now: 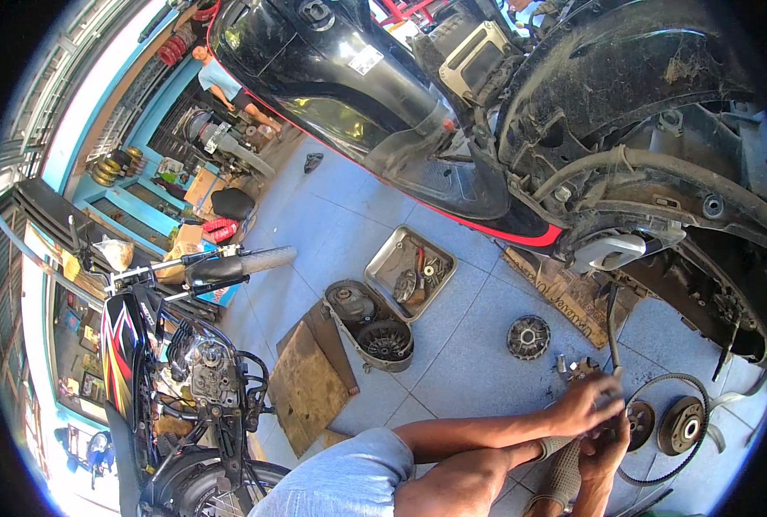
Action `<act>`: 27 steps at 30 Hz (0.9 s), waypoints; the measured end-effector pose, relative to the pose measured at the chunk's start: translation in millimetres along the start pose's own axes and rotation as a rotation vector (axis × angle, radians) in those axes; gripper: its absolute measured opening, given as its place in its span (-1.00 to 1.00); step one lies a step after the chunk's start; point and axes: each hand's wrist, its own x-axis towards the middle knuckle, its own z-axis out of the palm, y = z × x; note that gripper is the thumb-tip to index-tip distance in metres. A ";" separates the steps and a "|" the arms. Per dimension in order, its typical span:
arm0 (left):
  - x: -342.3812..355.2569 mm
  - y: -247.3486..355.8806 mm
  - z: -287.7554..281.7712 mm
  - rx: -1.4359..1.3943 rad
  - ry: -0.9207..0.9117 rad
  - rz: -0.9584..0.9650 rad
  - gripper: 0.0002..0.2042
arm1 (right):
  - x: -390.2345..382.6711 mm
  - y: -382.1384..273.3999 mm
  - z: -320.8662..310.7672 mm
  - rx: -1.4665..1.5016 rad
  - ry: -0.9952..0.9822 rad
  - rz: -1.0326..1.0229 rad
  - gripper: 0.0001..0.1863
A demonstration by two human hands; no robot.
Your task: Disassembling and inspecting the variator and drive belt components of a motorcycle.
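Observation:
My left hand (586, 407) reaches across from the left with bent, slightly blurred fingers. Just below it, my right hand (603, 450) comes up from the lower edge, its fingers curled. Both are closed and close together over a small dark thing that I cannot make out. Beside them on the blue tiles lie a drive belt (705, 403) in a loop, a round clutch part (682, 426) and a brown disc (640, 424) partly behind my fingers. Several small metal parts (582, 368) lie just beyond my left hand. A finned round pulley (528, 337) sits farther off.
A black scooter (435, 172) with its side opened up stands over the far right. A metal tray (383, 250) of tools and a removed engine cover (371, 332) lie mid-floor beside cardboard (310, 388). A partly dismantled motorcycle (207, 370) stands left. A person (228, 86) is far back.

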 end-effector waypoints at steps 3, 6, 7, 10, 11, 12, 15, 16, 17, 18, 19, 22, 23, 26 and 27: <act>-5.3 -30.1 3.6 -0.417 0.064 -0.815 -0.65 | -9.3 -3.2 14.8 -0.245 0.110 -0.225 -0.67; -19.6 -34.1 18.4 -1.184 -0.162 -1.196 -0.58 | -10.6 3.2 31.2 -0.749 0.193 -0.720 -0.73; -21.2 -28.0 24.5 -1.380 -0.228 -1.219 -0.58 | -10.2 4.5 38.3 -1.051 0.213 -1.025 -0.75; -23.0 -34.6 16.5 -1.770 -0.424 -1.103 -0.58 | -13.5 6.8 53.2 -1.556 -0.003 -1.120 -0.80; -21.5 -38.1 13.6 -1.960 -0.575 -0.954 -0.57 | -10.6 10.8 53.5 -1.682 -0.034 -1.176 -0.80; -23.5 -39.9 17.4 -2.007 -0.562 -0.974 -0.63 | -10.8 16.3 54.7 -1.667 -0.007 -1.188 -0.80; -50.5 -93.3 25.0 -1.118 -0.425 -0.354 -0.71 | -8.8 22.2 55.1 -1.698 -0.083 -1.169 -0.80; -48.3 -88.5 29.0 -1.131 -0.432 -0.354 -0.71 | -11.8 18.4 55.1 -1.683 -0.100 -1.191 -0.83; -43.2 -77.3 28.2 -1.314 -0.365 -0.672 -0.74 | -12.9 16.4 52.4 -1.688 -0.094 -1.191 -0.83; -38.4 -67.3 23.8 -1.479 -0.287 -1.000 -0.77 | -14.2 14.1 48.2 -1.630 -0.076 -1.176 -0.84; -35.2 -61.2 15.3 -1.485 -0.295 -0.998 -0.77 | -16.5 10.7 46.2 -1.573 -0.060 -1.164 -0.85; -26.2 -55.6 -3.7 -1.395 -0.281 -1.274 -0.75 | -13.0 -1.9 26.1 -1.436 0.133 -1.138 -0.85; -28.9 -56.8 -10.0 -1.395 -0.300 -1.264 -0.75 | -7.3 -1.9 12.6 -1.397 0.189 -1.114 -0.84; -29.0 -52.8 -27.6 -1.543 -0.163 -1.102 -0.69 | 15.2 11.4 -43.5 -1.452 0.175 -0.991 -0.83; -30.3 -57.0 -36.1 -1.592 -0.176 -1.033 -0.70 | 19.0 19.7 -58.9 -1.466 0.143 -0.880 -0.83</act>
